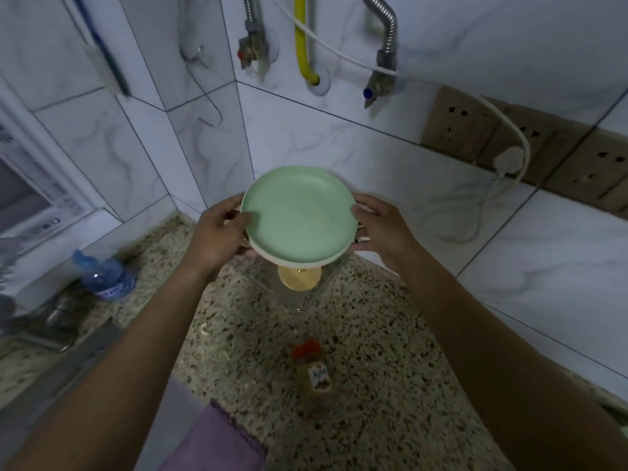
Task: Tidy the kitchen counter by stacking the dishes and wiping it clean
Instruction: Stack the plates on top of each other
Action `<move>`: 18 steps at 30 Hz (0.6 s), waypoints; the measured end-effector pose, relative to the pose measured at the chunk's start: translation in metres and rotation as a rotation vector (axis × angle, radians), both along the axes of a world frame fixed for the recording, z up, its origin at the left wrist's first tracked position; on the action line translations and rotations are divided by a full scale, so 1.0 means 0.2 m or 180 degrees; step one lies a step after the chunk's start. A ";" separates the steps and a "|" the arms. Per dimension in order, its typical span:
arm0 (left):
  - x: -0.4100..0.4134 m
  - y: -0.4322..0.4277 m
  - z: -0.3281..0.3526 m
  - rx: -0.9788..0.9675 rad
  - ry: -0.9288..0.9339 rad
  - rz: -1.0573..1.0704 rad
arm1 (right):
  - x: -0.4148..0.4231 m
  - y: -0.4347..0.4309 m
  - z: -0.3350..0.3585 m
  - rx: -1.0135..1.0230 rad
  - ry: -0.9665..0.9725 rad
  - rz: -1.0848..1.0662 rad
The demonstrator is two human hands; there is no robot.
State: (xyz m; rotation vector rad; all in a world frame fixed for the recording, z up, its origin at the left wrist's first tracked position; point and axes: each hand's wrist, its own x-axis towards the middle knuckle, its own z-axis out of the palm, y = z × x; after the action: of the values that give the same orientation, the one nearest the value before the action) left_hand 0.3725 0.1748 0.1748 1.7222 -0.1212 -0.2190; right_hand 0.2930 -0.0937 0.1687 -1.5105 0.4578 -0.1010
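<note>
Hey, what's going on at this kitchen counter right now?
A person grips a stack of plates, green one on top, with the left hand and the right hand on opposite rims, over the back corner of the speckled counter. A yellow round item sits just below. A red-lidded jar stands nearer, and a purple cloth lies at the near edge.
</note>
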 end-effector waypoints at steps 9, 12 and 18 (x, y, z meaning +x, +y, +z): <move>0.37 0.19 -0.09 0.0097 0.0231 0.0182 | 0.58 0.15 -0.11 -0.0164 0.0313 0.0451; 0.47 0.22 -0.16 0.0083 0.0353 0.0271 | 0.73 0.20 -0.20 -0.0190 0.0445 0.0526; 0.57 0.23 -0.32 0.0360 0.0350 0.0226 | 0.87 0.24 -0.41 -0.0506 0.0614 0.0699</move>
State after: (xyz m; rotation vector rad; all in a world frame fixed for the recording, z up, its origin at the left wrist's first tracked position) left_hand 0.4873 0.2213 0.1111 1.8192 0.0337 -0.2719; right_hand 0.4676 -0.0465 0.0865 -1.7257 0.4421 0.1859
